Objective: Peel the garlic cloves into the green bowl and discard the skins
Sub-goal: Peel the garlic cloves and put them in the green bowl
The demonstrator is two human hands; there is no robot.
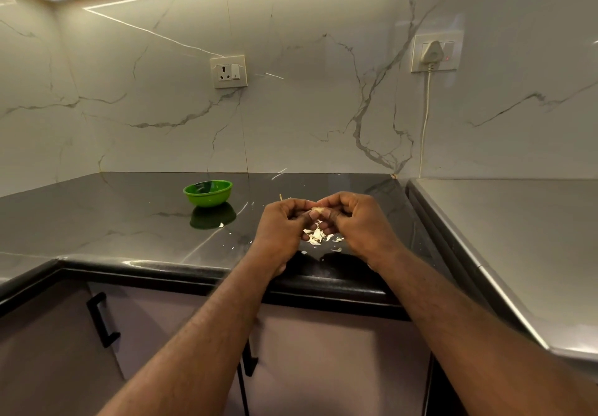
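Glossy black stone countertop [129, 215] on my feed: left hand [281, 224] and right hand [352, 221], fingers curled, both pinch one pale garlic clove [315, 211] above the papery skin scraps [318, 237], presumably so peelings drop there. Green plastic bowl [207, 193] waits off left.

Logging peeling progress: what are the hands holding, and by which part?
Both pinch one small pale garlic clove: the left hand at its left end, the right hand at its right end, with fingertips only.
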